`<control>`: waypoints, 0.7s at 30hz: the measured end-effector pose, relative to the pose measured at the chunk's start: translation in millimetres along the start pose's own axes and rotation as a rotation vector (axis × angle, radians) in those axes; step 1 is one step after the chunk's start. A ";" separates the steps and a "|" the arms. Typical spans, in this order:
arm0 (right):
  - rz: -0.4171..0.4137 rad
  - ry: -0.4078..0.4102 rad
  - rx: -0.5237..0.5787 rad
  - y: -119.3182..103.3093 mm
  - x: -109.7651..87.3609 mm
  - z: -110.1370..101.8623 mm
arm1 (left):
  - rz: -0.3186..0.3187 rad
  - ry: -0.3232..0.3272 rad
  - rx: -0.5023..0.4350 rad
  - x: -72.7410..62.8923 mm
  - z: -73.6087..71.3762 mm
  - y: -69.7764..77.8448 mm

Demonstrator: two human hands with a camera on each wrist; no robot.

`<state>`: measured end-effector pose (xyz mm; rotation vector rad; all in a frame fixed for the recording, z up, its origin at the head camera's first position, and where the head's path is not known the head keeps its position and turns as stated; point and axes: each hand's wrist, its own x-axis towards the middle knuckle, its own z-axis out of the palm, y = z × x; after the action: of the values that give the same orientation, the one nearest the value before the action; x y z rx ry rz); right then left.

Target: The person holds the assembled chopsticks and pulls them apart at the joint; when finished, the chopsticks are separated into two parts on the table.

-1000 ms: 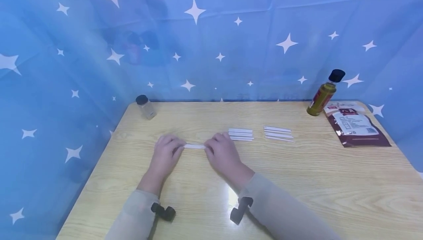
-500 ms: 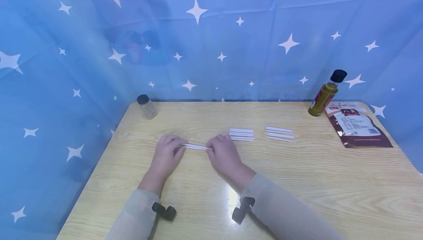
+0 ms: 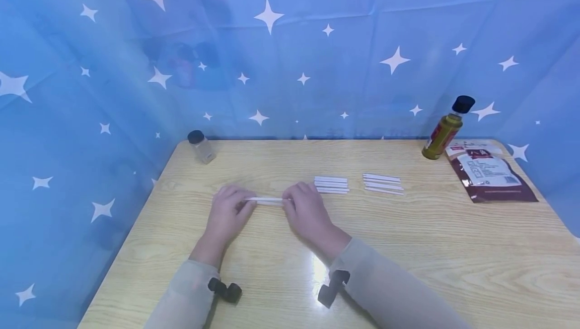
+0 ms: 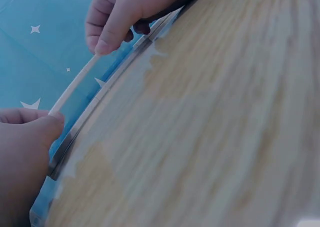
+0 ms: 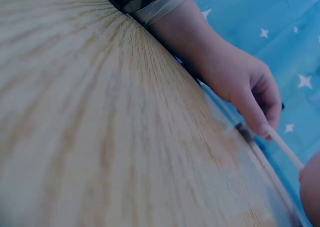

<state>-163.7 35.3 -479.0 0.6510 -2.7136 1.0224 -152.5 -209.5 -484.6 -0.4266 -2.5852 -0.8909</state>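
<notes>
My left hand (image 3: pixel 228 213) pinches the left end of a thin white stick (image 3: pixel 269 199) between thumb and fingers. At the other end my right hand (image 3: pixel 308 210) pinches it the same way, so the stick runs level between the hands over the wooden table. In the left wrist view the white stick (image 4: pixel 75 84) spans from the left hand (image 4: pixel 22 152) up to the right hand (image 4: pixel 125 17). The right wrist view shows the stick (image 5: pixel 286 147) at the left hand's fingertips, with part of the right hand (image 5: pixel 311 194) at the edge. Fingers cover both stick ends.
Right of my right hand lie two rows of several white sticks, a nearer row (image 3: pixel 332 184) and a farther row (image 3: pixel 382 185). A black-capped jar (image 3: pixel 201 147) stands back left. At back right are an oil bottle (image 3: pixel 441 135) and a brown-and-white packet (image 3: pixel 491 173).
The stick between my hands slanted down to the right half a second ago and now lies level. Both hands have stayed in nearly the same place.
</notes>
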 end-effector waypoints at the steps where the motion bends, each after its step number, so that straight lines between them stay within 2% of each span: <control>1: -0.008 0.010 0.006 -0.7 -0.1 -0.3 | 0.009 0.017 -0.013 -0.4 0.1 -0.4; 5: -0.043 0.053 0.027 -2.1 -0.7 -1.7 | 0.047 0.077 -0.048 -1.0 0.7 -1.3; 11: -0.095 0.086 -0.005 1.3 -3.1 -1.4 | 0.103 0.123 -0.055 -1.6 2.4 -2.3; 15: -0.106 0.098 0.001 4.2 -4.2 -2.1 | 0.122 0.123 -0.055 -0.7 3.6 -2.5; 21: -0.129 0.110 0.010 6.7 -5.5 -5.0 | 0.114 0.101 -0.049 -0.2 4.3 -0.2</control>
<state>-161.8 44.9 -480.8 0.7385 -2.5383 1.0095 -153.5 -206.9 -488.0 -0.5237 -2.4259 -0.9137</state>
